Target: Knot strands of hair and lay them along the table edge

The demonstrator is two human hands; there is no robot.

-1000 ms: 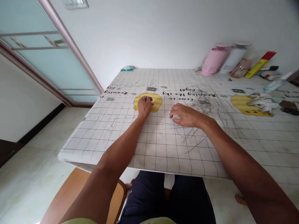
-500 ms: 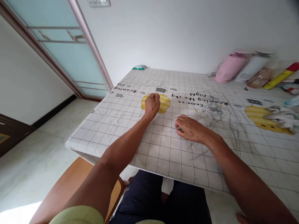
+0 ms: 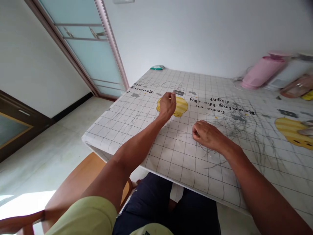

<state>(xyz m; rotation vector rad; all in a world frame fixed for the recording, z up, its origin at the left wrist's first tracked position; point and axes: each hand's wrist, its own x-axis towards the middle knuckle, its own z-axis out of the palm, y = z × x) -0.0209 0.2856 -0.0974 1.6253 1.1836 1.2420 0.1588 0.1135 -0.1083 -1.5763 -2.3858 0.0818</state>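
Observation:
My left hand [image 3: 168, 105] is closed in a pinch over the yellow striped cartoon print [image 3: 181, 105] on the tablecloth [image 3: 156, 143]. Whatever its fingertips hold, if anything, is too small to make out. To the right and nearer to me, my right hand [image 3: 206, 134] is curled into a fist, low over the cloth or resting on it. The inside of that fist is hidden. Thin dark lines [image 3: 212, 155] lie on the cloth beside and below it; I cannot tell whether they are loose strands or drawn marks.
A small green-and-white packet [image 3: 157, 67] lies at the far left corner. Along the wall at right stand a pink bottle-shaped container [image 3: 263, 72], a white one [image 3: 288, 73] and a clear brownish one [image 3: 297, 85]. A wooden chair [image 3: 73, 182] is at my left.
The view has swung left, so the table appears shifted right. Both hands stay closed in about the same places over the cloth; the right fist has turned slightly.

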